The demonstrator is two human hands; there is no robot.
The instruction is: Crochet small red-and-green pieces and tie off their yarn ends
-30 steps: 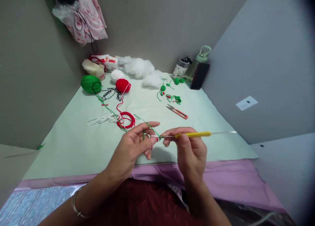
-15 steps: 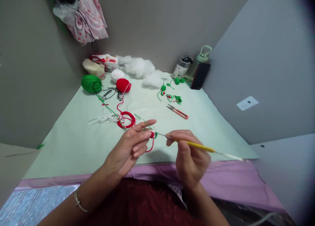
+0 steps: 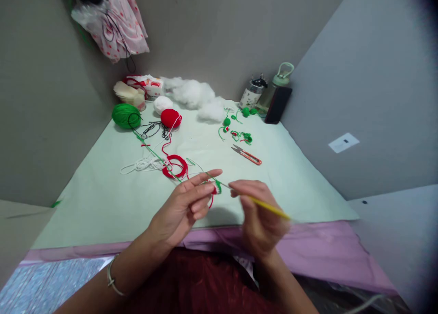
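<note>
Right grip point(image 3: 260, 220), closed on a yellow-handled hook point(image 3: 273, 208), its long axis pointing to ten o'clock; there the left grip point(image 3: 179, 207) pinches the red-white-green yarn piece point(image 3: 218, 187).

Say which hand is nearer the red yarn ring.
Left. The left hand is just nearer the viewer than the red yarn ring; the right hand is farther off to the right.
</note>
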